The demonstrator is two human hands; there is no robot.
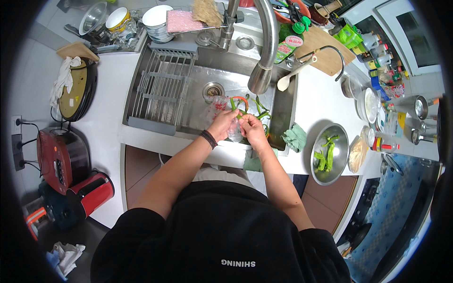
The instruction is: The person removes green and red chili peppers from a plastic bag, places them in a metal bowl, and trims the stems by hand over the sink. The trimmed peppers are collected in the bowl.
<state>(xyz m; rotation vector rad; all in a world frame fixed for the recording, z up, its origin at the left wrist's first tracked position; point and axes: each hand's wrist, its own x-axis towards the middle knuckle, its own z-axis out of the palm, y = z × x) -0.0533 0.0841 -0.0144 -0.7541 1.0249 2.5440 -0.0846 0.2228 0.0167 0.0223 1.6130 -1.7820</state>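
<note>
Over the stainless-steel sink (230, 76), my left hand (223, 124) grips a long green pepper (233, 103). The fingertips of my right hand (253, 131) pinch together at the lower end of that pepper, close beside the left thumb; exactly what they hold is partly hidden. A clear plastic bag (215, 107) with red print lies in the sink beneath and left of my hands. One red chili pepper (244, 100) and several green peppers (262, 115) rest on the sink floor behind and right of them. The drain (213, 90) sits farther back.
A metal bowl (330, 154) with green peppers stands on the right counter, near a crumpled green cloth (294, 137). The faucet (263, 67) hangs over the sink. A drying rack (161, 88) spans the sink's left side. A white spoon (295, 74) leans on the right rim.
</note>
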